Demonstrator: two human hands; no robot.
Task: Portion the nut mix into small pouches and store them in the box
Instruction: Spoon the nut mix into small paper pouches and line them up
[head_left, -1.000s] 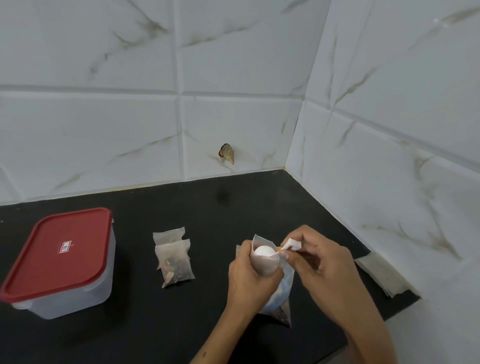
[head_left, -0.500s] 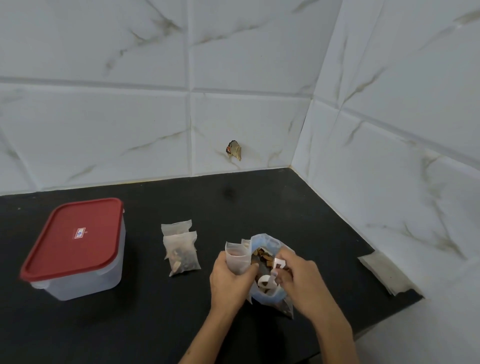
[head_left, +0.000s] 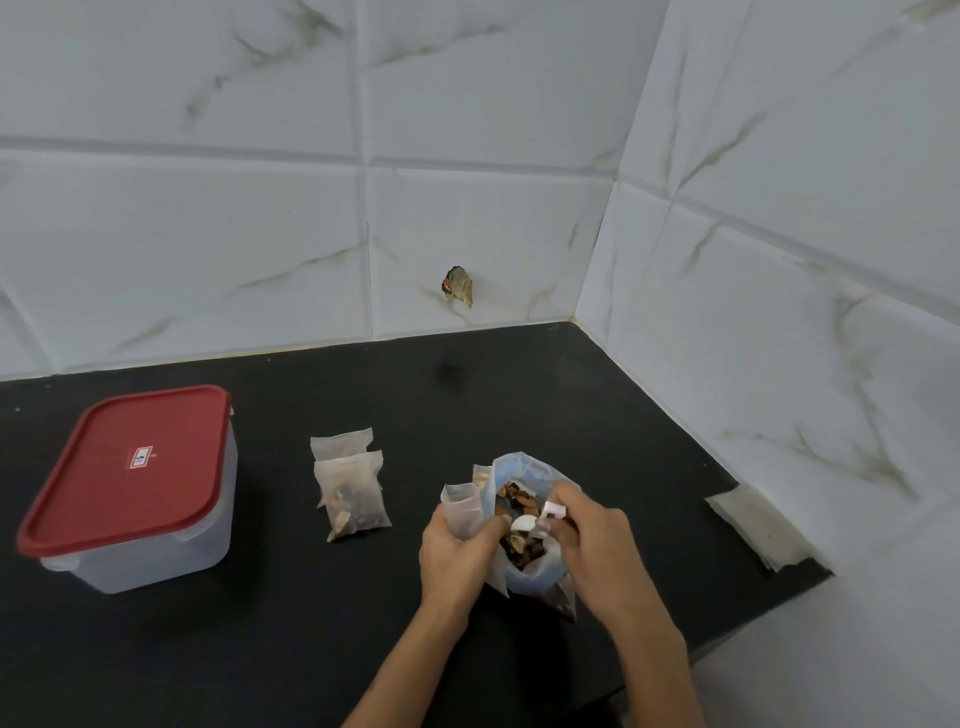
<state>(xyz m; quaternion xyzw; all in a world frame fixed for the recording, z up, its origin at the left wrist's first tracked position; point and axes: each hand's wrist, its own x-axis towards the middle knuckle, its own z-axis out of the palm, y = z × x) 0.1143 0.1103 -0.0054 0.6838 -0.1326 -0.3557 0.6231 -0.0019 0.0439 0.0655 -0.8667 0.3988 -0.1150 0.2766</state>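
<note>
On the counter, the box sits at your far left with its lid on. Two filled pouches lie between it and the nut mix bag, which stands between your left hand and right hand. Spare pouches lie far right against the wall.

Both forearms are bare, with no sleeve reaching into sight. The left hand and the right hand wear no glove, ring, watch or bracelet. The fingernails look short and plain.
</note>
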